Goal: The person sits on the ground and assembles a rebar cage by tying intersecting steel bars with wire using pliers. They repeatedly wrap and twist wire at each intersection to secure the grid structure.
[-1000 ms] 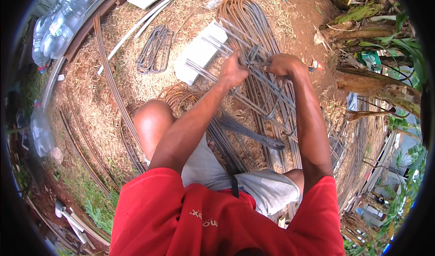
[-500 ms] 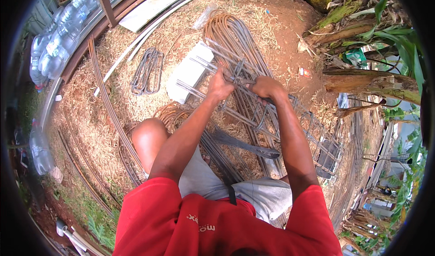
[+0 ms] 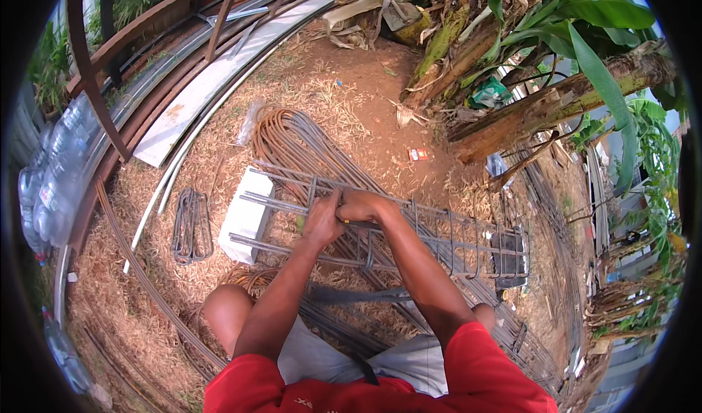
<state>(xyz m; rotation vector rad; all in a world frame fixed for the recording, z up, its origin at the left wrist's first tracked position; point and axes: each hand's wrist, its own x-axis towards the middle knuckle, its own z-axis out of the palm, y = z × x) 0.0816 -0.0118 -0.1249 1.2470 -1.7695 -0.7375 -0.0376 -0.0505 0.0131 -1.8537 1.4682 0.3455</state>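
Note:
A rebar cage (image 3: 292, 249) of long ribbed bars and square stirrups lies across in front of me. Its left end rests on a white block (image 3: 247, 219), its right end by a dark block (image 3: 508, 261). My left hand (image 3: 322, 221) is closed on the cage close to a stirrup near the left end; its fingertips are partly hidden. Right against it, my right hand (image 3: 367, 207) is closed around dark-handled pincers (image 3: 358, 225), whose jaws the hands cover. Any wire at the joint is too small to make out.
Bent rebar (image 3: 292, 131) lies in a long bundle beyond and under the cage. Loose stirrups (image 3: 191, 226) lie on dry grass at left. Plastic bottles (image 3: 66, 171), a rusty metal frame (image 3: 106, 120) and a pale board (image 3: 197, 91) line the left side. Banana trunks (image 3: 512, 124) stand at far right.
The view has turned, so the scene sits further left and lower. My right hand has come in against my left, where a gap with the pincers' jaws showed before.

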